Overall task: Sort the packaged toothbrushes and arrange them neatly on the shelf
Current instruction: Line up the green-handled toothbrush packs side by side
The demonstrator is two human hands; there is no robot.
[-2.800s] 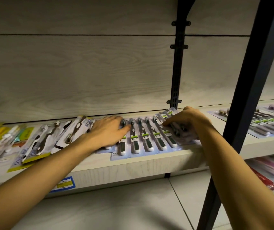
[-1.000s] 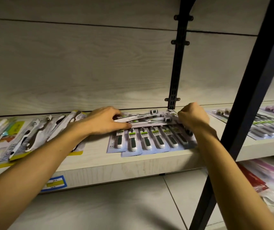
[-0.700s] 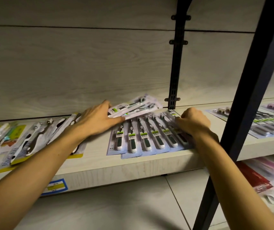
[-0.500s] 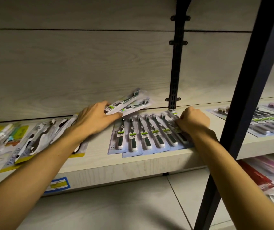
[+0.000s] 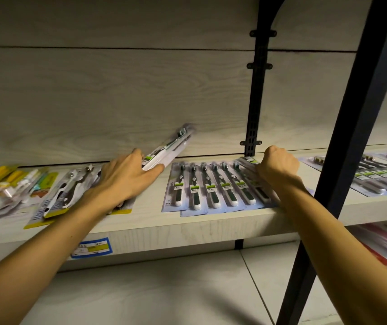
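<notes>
My left hand (image 5: 126, 179) grips a green-and-white toothbrush pack (image 5: 169, 148) by its lower end. The pack tilts up and to the right, lifted off the shelf (image 5: 155, 227) against the back panel. A fanned row of matching green-and-white packs (image 5: 211, 188) lies flat in the shelf's middle. My right hand (image 5: 278, 165), fingers curled, presses down on the rightmost pack of that row; whether it grips the pack is hidden.
Black-and-white toothbrush packs on yellow cards (image 5: 68, 195) lie under my left wrist, yellow and teal packs (image 5: 11, 184) further left. More packs (image 5: 380, 177) lie to the right beyond a black slanted post (image 5: 342, 165). A black upright (image 5: 254, 102) runs up the back panel.
My left hand has lifted one pack off the top of the row and swung it up and leftward, tilting it steeply. My right hand has stayed on the row's right end.
</notes>
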